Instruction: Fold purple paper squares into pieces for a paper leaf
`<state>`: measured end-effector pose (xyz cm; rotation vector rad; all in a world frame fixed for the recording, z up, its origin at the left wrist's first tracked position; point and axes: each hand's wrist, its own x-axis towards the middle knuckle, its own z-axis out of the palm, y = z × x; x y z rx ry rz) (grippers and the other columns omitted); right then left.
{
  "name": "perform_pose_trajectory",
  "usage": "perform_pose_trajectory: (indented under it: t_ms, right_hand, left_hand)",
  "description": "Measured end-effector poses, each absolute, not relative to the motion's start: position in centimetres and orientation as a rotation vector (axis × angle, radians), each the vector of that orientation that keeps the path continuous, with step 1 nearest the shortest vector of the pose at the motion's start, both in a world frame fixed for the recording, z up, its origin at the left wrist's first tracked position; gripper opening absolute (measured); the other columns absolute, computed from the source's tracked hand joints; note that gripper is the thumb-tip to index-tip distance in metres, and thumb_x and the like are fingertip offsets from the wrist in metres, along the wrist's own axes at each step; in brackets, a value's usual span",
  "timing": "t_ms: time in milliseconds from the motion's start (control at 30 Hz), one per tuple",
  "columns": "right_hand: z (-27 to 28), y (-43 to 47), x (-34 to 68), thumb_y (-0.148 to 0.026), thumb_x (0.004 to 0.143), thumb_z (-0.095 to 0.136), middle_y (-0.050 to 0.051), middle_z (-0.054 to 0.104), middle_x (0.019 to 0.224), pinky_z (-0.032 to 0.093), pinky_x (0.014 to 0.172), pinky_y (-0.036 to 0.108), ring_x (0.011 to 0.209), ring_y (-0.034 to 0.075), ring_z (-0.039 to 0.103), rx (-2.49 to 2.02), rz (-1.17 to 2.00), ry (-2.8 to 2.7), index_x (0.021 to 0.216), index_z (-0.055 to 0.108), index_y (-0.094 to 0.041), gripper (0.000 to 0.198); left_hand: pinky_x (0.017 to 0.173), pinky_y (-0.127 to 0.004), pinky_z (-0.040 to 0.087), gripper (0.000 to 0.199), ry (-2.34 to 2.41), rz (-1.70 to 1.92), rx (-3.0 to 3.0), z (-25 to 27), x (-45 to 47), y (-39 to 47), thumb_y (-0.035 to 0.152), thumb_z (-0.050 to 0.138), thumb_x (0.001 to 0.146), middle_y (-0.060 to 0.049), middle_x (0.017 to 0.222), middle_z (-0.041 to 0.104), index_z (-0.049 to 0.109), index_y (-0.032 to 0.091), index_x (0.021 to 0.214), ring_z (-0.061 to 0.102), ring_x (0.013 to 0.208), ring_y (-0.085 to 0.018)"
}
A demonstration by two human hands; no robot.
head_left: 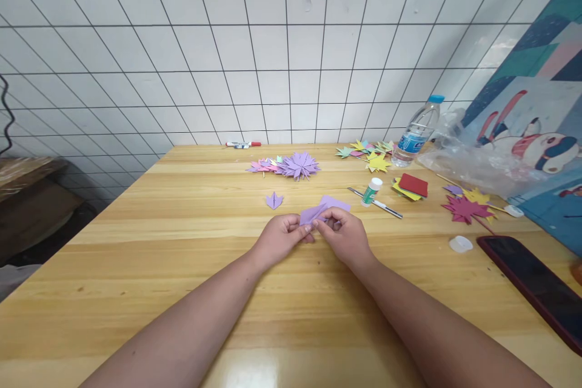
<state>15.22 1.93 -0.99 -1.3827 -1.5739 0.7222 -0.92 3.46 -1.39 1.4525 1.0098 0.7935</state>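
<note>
A sheet of purple paper (335,202), partly folded, is pinched between my two hands above the table. My left hand (282,237) grips its near left edge, thumb on top. With thumb and forefinger, my right hand (344,234) pinches the same paper close to the left thumb tip. Just beyond my left hand lies a small folded purple paper piece (274,200) with pointed tips. A glue stick (371,192) with a white cap stands to the right of the paper, beside a slim pen-like tool (386,210).
Purple paper leaves (297,165) are heaped at the back, near markers (244,145). To the right are more paper leaves (376,162), a water bottle (417,133), coloured paper squares (413,185), a dark pink leaf (465,210), a small white cap (461,244) and a phone (536,285).
</note>
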Motion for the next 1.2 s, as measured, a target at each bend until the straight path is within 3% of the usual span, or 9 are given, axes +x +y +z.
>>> perform_pose_trajectory:
  t_ms: [300, 367, 500, 567, 633, 700, 867, 1000, 1200]
  right_hand:
    - [-1.38, 1.97, 15.26, -0.037, 0.075, 0.059, -0.003, 0.054, 0.056, 0.034, 0.048, 0.023, 0.048, 0.01, 0.042, -1.4, 0.72, -1.545, 0.074, 0.063, -0.019, 0.018]
    - [-1.48, 1.92, 15.23, -0.035, 0.074, 0.06, -0.003, 0.055, 0.059, 0.037, 0.051, 0.023, 0.051, 0.011, 0.046, -1.346, 0.748, -1.508, 0.088, 0.061, -0.02, 0.02]
    - [-1.57, 1.97, 15.16, -0.032, 0.068, 0.067, 0.0, 0.063, 0.08, 0.045, 0.058, 0.024, 0.063, 0.013, 0.055, -1.235, 0.882, -1.432, 0.129, 0.034, -0.022, 0.069]
    - [-1.57, 2.1, 15.13, -0.033, 0.067, 0.067, 0.002, 0.065, 0.085, 0.047, 0.062, 0.026, 0.068, 0.015, 0.057, -1.232, 0.945, -1.482, 0.122, 0.045, -0.02, 0.061]
    - [-1.57, 2.25, 15.12, -0.034, 0.07, 0.064, 0.004, 0.067, 0.081, 0.048, 0.065, 0.028, 0.069, 0.016, 0.059, -1.238, 1.002, -1.541, 0.099, 0.061, -0.018, 0.033]
    - [-1.56, 2.36, 15.11, -0.035, 0.072, 0.061, 0.004, 0.068, 0.075, 0.048, 0.065, 0.029, 0.069, 0.017, 0.061, -1.235, 1.053, -1.546, 0.082, 0.065, -0.017, 0.021]
    - [-1.6, 2.41, 15.15, -0.04, 0.068, 0.064, 0.001, 0.065, 0.064, 0.043, 0.054, 0.025, 0.059, 0.015, 0.057, -1.303, 1.101, -1.448, 0.07, 0.065, -0.016, 0.023]
    - [-1.63, 2.38, 15.3, -0.045, 0.071, 0.06, -0.004, 0.054, 0.05, 0.034, 0.046, 0.021, 0.049, 0.01, 0.047, -1.382, 1.025, -1.471, 0.055, 0.058, -0.016, 0.033]
    - [-1.65, 2.49, 15.61, -0.049, 0.079, 0.05, 0.0, 0.06, 0.056, 0.04, 0.057, 0.024, 0.056, 0.013, 0.052, -1.362, 1.105, -1.434, 0.058, 0.061, -0.015, 0.041]
  left_hand:
    - [0.06, -0.025, 0.046, 0.036, 1.049, 0.788, 1.496, -1.44, -0.85, 3.21, 0.048, 0.058, 0.075, -0.009, 0.067, 0.07, 0.064, 0.013, 0.076, 0.064, 0.063, -0.017]
    - [0.06, -0.025, 0.046, 0.035, 1.056, 0.801, 1.49, -1.52, -0.88, 3.23, 0.047, 0.058, 0.075, -0.008, 0.067, 0.07, 0.064, 0.013, 0.078, 0.064, 0.063, -0.017]
    - [0.058, -0.024, 0.046, 0.033, 1.04, 0.855, 1.463, -1.86, -0.94, 3.43, 0.045, 0.058, 0.076, -0.006, 0.065, 0.069, 0.065, 0.014, 0.08, 0.063, 0.061, -0.016]
    - [0.059, -0.024, 0.046, 0.031, 1.019, 0.88, 1.455, -2.09, -0.96, 3.54, 0.044, 0.058, 0.076, -0.005, 0.066, 0.069, 0.065, 0.013, 0.08, 0.063, 0.062, -0.016]
    - [0.062, -0.025, 0.047, 0.03, 1.015, 0.893, 1.474, -2.25, -0.96, 3.58, 0.042, 0.059, 0.076, -0.006, 0.07, 0.069, 0.065, 0.013, 0.08, 0.064, 0.066, -0.017]
    - [0.064, -0.026, 0.047, 0.03, 1.036, 0.891, 1.53, -2.27, -0.95, 3.52, 0.041, 0.058, 0.076, -0.007, 0.074, 0.069, 0.065, 0.013, 0.081, 0.064, 0.071, -0.018]
    - [0.063, -0.025, 0.046, 0.03, 1.12, 0.855, 1.663, -1.96, -1.05, 3.3, 0.042, 0.054, 0.078, -0.006, 0.075, 0.07, 0.065, 0.015, 0.076, 0.064, 0.07, -0.018]
    - [0.059, -0.024, 0.044, 0.029, 1.184, 0.868, 1.727, -1.99, -1.22, 3.46, 0.041, 0.053, 0.077, -0.004, 0.069, 0.07, 0.064, 0.016, 0.068, 0.062, 0.063, -0.017]
    - [0.059, -0.023, 0.043, 0.027, 1.176, 0.865, 1.755, -2.01, -1.39, 3.66, 0.038, 0.052, 0.078, -0.002, 0.067, 0.068, 0.063, 0.016, 0.067, 0.061, 0.062, -0.016]
